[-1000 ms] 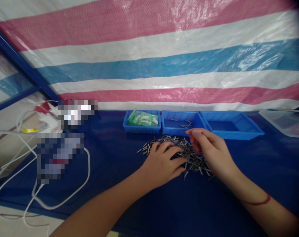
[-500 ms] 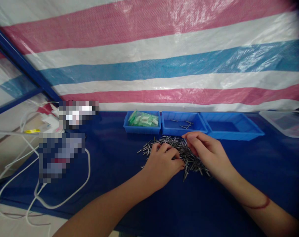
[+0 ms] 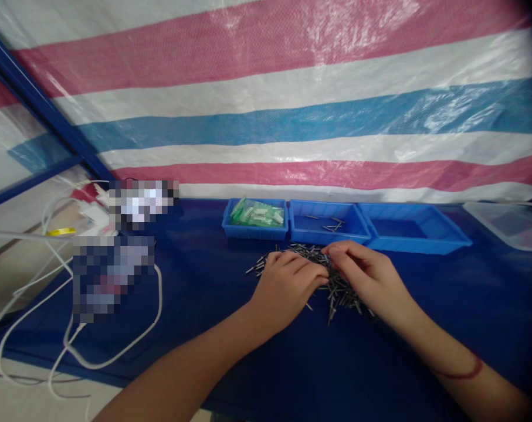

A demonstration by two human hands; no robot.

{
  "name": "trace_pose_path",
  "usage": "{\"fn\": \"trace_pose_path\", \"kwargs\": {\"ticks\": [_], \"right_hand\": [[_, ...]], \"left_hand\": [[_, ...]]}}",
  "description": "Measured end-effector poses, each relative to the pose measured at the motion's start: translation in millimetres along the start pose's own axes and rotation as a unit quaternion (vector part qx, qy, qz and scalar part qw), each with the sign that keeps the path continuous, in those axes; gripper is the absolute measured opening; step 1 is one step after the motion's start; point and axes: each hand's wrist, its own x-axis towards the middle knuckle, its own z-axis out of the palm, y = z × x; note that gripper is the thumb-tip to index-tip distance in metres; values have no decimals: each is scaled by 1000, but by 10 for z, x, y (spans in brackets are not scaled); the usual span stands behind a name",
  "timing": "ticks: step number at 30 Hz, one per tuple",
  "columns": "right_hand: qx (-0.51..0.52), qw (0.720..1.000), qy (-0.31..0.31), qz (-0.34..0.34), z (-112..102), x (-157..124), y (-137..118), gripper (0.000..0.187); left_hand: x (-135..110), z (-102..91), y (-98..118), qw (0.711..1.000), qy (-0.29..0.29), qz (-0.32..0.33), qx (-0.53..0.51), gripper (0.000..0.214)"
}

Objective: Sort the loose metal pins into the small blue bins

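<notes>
A loose pile of thin metal pins [image 3: 345, 296], dark and silvery, lies on the blue tabletop, partly hidden by both hands. My left hand [image 3: 287, 284] is over the pile's left side, its fingers bent and drawn together with the thumb. At the pile's right side, my right hand [image 3: 371, 275] makes a pinch of thumb and forefinger. The fingertips of the two hands are close together. Whatever sits between them is too small to make out. Behind the pile, a blue bin [image 3: 301, 236] has a few similar pins on its floor.
To its left stands a blue bin [image 3: 256, 232] with green and clear plastic packets [image 3: 259, 213]. Another blue bin [image 3: 419, 243] is on the right, beside a clear plastic container [image 3: 507, 225]. White cables [image 3: 160, 293] and blurred-out items occupy the left side. Striped sheeting [image 3: 292, 126] hangs behind.
My left hand's fingers have come together and its fingertips have moved right, nearer my right hand. My right hand keeps its pinch almost in place. The view has shifted slightly.
</notes>
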Motion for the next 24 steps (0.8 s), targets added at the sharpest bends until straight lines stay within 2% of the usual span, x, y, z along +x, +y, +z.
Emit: {"fn": "trace_pose_path", "kwargs": {"ticks": [6,10,13,18,24], "right_hand": [[-51,993,-95,-44,20,-39,5,19],[-76,985,-137,-73,54,-70,-28,19],[-64,987,-130,-73,68,-76,-33,18],[2,995,-96,-18,64,-59,2,21],[52,994,-92,20,54,-48,-32,21]], "left_hand": [[12,-73,-52,982,110,-37,-148,21],[18,-89,-48,964,142,-69,-212,17],[22,-88,-33,956,149,-85,-238,13],[21,-81,-4,935,147,-129,-296,11],[20,-74,18,923,137,-145,-328,9]]}}
